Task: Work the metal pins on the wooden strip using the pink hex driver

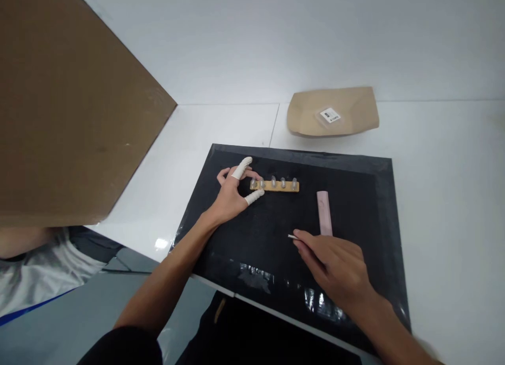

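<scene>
My left hand (pixel 232 194) wears white finger cots on its thumb and one raised finger. Its thumb and another finger close around the left end of a narrow yellow strip (pixel 278 186). Several small clear pieces (pixel 273 182) stand upright in a row along that strip. Lower on the black mat (pixel 260 223), my right hand (pixel 335 265) pinches a thin white stick (pixel 292 236), its short tip poking out to the left; the rest is hidden by the fingers. Just beyond the right hand lies a pink bar-shaped object (pixel 324 210), its near end close to the knuckles.
Behind the mat, a brown paper tray (pixel 355 110) holds a clear packet with a white label (pixel 330 114). A large brown board (pixel 79 107) rises at the left. Below it, another person's grey sleeve (pixel 51 273) shows. A white wall stands at the back.
</scene>
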`<state>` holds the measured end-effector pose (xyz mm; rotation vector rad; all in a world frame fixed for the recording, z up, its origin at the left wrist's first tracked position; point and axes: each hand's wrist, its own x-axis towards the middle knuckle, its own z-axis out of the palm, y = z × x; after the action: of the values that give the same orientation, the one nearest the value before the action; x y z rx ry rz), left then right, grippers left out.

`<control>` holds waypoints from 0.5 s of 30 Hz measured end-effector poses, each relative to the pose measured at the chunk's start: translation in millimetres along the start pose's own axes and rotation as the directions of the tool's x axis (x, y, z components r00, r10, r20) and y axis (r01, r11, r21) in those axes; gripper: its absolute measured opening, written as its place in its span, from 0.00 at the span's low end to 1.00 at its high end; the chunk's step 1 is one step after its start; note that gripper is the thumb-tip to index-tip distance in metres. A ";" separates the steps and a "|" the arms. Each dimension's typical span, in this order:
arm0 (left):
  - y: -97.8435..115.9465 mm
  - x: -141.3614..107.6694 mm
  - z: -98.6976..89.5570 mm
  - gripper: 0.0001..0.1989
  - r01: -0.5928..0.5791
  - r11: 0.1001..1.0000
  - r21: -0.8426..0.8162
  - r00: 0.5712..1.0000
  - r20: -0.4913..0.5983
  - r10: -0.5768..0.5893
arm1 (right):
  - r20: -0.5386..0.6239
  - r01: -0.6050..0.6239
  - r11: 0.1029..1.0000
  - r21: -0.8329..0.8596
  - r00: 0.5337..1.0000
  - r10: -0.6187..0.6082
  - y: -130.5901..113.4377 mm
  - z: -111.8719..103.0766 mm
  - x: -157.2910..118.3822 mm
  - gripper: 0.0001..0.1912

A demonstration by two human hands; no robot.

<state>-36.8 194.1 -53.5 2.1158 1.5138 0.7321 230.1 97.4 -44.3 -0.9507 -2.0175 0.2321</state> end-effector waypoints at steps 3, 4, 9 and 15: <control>0.0 -1.4 -1.5 0.48 -0.007 1.000 -0.005 1.000 -0.010 0.007 | 0.013 -0.011 1.000 0.006 1.000 0.011 0.5 -0.1 -0.6 0.09; 0.2 -1.7 -2.1 0.48 -0.008 1.000 0.005 1.000 -0.008 0.008 | 0.012 -0.014 1.000 0.006 1.000 0.014 0.6 -0.2 -0.9 0.08; 1.0 -2.6 -2.5 0.44 -0.019 0.999 0.046 0.999 -0.038 0.021 | -0.012 -0.026 1.000 0.011 1.000 0.026 0.0 -2.2 -1.2 0.10; 2.3 -3.7 0.3 0.36 0.008 0.998 0.060 0.994 -0.111 -0.001 | -0.015 -0.034 0.999 0.042 0.999 0.035 -0.1 -4.7 -0.1 0.12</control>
<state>-35.9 189.9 -52.9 2.1465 1.6173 0.8236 233.7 96.4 -41.4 -0.9592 -1.9758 0.2842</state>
